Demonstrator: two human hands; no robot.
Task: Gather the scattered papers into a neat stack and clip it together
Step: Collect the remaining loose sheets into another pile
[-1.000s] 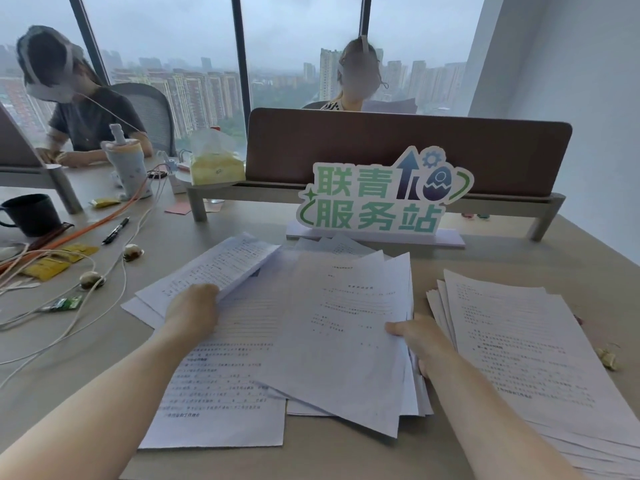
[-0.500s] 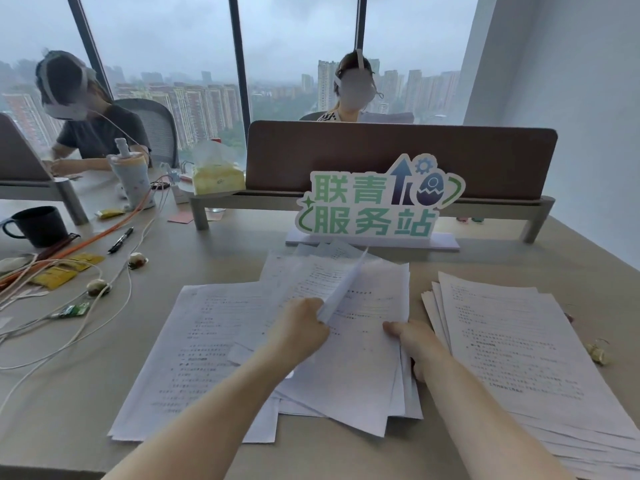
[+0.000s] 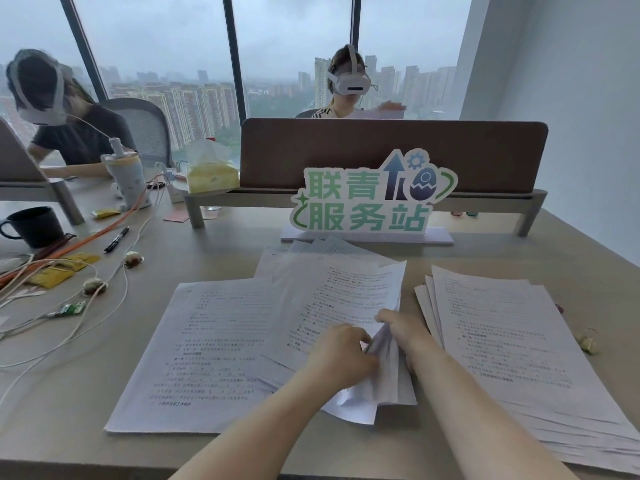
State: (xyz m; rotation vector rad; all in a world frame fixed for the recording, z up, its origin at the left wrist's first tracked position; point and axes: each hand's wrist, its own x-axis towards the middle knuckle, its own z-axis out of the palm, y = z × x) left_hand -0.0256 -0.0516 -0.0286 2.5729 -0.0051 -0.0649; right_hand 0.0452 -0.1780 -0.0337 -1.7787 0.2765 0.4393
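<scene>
White printed papers (image 3: 332, 306) lie fanned on the desk (image 3: 242, 244) before the person, thin, limp and likely to slide. The left hand (image 3: 341, 351) and right hand (image 3: 403, 332) both pinch the bunched near-right corner. A safer hold would probably be both long edges, squaring the sheets.

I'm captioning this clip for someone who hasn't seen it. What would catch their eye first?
Probably the green sign standing at the back of the desk, then the loose papers spread in front of it. The left hand and right hand meet at that pile's right edge, both gripping sheets. A thicker stack lies to the right.
</scene>
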